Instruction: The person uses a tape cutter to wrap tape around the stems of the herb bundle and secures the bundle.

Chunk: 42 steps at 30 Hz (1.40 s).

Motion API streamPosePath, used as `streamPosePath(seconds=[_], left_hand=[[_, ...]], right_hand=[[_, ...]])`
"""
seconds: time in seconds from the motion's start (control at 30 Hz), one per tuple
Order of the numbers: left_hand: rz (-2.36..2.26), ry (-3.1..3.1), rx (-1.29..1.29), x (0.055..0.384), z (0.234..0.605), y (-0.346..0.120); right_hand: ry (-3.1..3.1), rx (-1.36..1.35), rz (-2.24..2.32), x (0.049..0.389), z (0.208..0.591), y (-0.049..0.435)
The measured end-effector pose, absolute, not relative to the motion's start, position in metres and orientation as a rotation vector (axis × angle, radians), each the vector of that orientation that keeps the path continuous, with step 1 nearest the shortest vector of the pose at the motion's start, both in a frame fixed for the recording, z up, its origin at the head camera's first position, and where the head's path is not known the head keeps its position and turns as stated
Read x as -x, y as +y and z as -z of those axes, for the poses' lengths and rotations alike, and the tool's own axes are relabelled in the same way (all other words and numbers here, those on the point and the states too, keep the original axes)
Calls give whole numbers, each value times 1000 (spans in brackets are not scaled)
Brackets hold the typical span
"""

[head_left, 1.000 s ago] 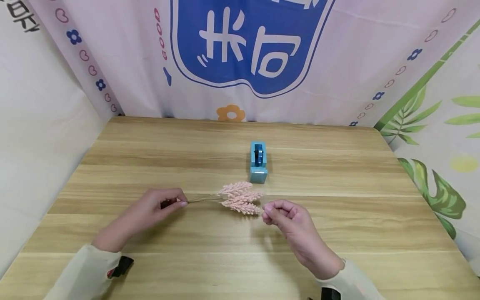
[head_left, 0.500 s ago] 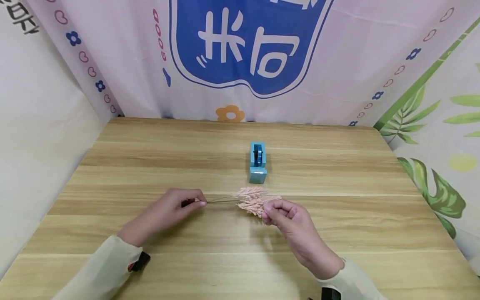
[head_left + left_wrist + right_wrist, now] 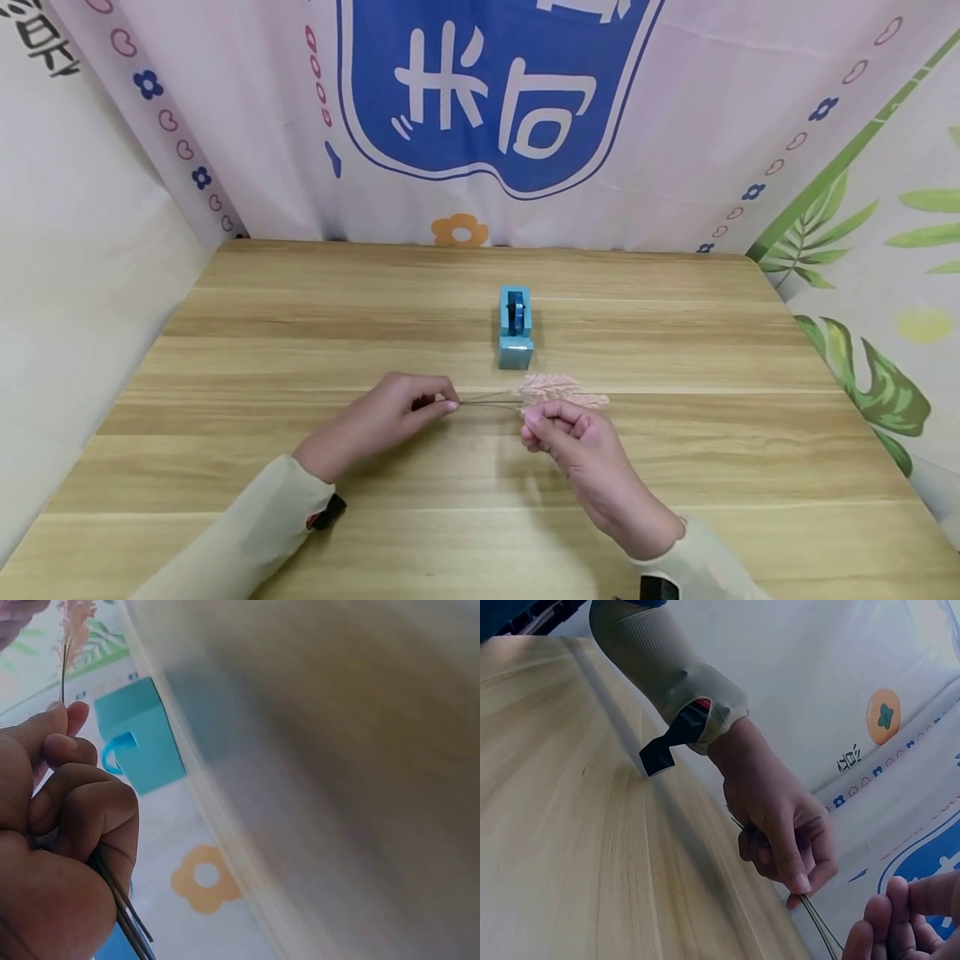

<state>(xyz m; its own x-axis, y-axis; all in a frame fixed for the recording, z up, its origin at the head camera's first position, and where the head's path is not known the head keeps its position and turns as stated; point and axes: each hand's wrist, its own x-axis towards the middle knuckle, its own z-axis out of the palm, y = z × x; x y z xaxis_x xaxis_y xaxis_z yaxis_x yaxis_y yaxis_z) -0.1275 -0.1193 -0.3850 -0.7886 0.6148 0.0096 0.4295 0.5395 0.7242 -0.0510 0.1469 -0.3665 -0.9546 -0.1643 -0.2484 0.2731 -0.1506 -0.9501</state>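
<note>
In the head view my left hand point(image 3: 405, 408) pinches the thin stems point(image 3: 491, 402) of a small bunch of pink flower sprigs point(image 3: 555, 388) between thumb and index finger. The stem ends stick out beneath its curled fingers in the left wrist view, beside the palm point(image 3: 52, 892). The sprigs lie level, flower heads to the right, close over the table. My right hand point(image 3: 581, 454) has thumb and index finger pressed together right at the stems, just below the flower heads, partly covering them. A tiny clear edge, like a strip of tape, shows faintly at those fingertips.
A blue tape dispenser point(image 3: 515, 327) with a roll in it stands behind the hands, near the middle of the wooden table point(image 3: 225, 367). Printed cloth point(image 3: 637, 217) hangs along the table's back edge and both sides.
My left hand has moved right with the sprigs, carrying the flower heads past the right fingertips, which now sit beside the stems. The right hand has stayed almost in place.
</note>
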Motion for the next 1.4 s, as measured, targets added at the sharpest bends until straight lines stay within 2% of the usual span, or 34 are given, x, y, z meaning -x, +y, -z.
streamPosePath(seconds=[0.67,1.4], left_hand=[[-1087,2554,-1046,134,368,-67],[-1069,2608,-1272,121,355,-56]], right_hand=[[1799,-139,2205,51,368,142],[1738,-161,2195,50,369,144]])
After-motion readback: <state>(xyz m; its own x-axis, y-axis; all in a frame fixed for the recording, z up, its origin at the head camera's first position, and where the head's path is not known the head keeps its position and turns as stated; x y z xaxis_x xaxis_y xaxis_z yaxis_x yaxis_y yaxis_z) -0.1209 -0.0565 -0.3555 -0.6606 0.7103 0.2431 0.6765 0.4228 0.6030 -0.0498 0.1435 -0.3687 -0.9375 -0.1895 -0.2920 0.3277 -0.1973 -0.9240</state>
